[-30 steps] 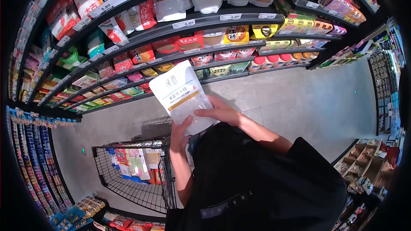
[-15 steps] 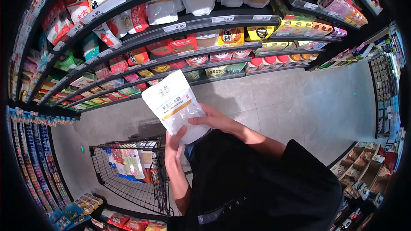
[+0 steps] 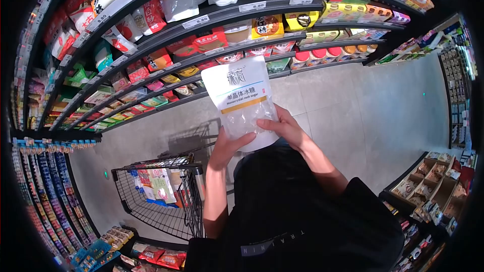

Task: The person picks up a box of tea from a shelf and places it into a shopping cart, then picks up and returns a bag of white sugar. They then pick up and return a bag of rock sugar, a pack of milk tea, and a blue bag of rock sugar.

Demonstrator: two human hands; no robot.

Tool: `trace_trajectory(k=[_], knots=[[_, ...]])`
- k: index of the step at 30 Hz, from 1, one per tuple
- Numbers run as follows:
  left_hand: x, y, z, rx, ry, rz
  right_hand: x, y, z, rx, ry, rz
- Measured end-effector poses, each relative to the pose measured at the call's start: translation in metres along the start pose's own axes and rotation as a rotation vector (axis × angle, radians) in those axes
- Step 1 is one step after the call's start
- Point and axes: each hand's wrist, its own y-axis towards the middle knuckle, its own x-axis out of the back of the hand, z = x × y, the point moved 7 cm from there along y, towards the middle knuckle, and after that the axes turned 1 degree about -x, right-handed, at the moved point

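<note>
A white bag of rock sugar [image 3: 244, 98] with a gold stripe and a clear lower window is held up in front of my body, its printed face toward me. My left hand [image 3: 226, 148] grips its lower left edge, thumb lying across the front. On the lower right side, my right hand [image 3: 287, 127] holds it too, thumb pressed on the clear part. The fingers behind the bag are hidden.
A black wire shopping cart [image 3: 161, 196] with several packages [image 3: 156, 184] stands at my left. Ahead curve shelves [image 3: 196, 22] of bagged goods with price tags. Jars with red lids [image 3: 317, 54] stand low on them. Wooden bins [image 3: 426, 184] are at the right.
Both hands have brought the bag to the right and turned it more upright, so its label faces me more squarely. The cart appears slightly shifted as the view moved.
</note>
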Motion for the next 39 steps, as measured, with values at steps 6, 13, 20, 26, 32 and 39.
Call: trace_trajectory(k=[6,13,20,26,32,39], knots=[[-0.019,-0.029,0.012,-0.072,0.001,-0.026,-0.003,-0.036,-0.004,-0.013,-0.031,-0.010],[-0.034,-0.107,0.042,-0.139,-0.178,-0.213,-0.018,-0.098,-0.033,-0.031,-0.101,-0.010],[-0.055,-0.159,0.078,-0.187,-0.029,-0.274,-0.018,-0.152,-0.065,-0.099,-0.092,-0.018],[-0.073,-0.155,0.086,-0.135,0.028,-0.221,0.006,-0.166,-0.062,-0.117,-0.096,0.038],[-0.080,-0.121,0.078,-0.149,0.084,-0.161,0.028,-0.153,-0.045,-0.019,-0.133,-0.006],[-0.076,-0.048,0.084,-0.137,0.055,-0.123,0.070,-0.107,-0.034,-0.059,-0.187,-0.126]])
